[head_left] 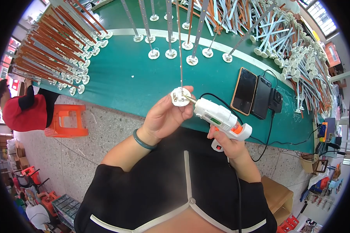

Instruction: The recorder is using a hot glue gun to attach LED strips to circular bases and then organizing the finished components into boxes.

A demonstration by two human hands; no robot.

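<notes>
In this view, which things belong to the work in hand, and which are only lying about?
Seem part of the work:
white hot-glue gun, in the right hand
white disc with a strip, in the left hand
standing discs with strips

Seem only lying about:
smartphone
cardboard box

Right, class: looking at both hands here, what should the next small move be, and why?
Probably a gentle squeeze of the white glue gun by the right hand, while the left hand steadies the round white base: the nozzle points at that base, close to the foot of the thin strip standing on it, though whether they touch is hard to tell.
</notes>
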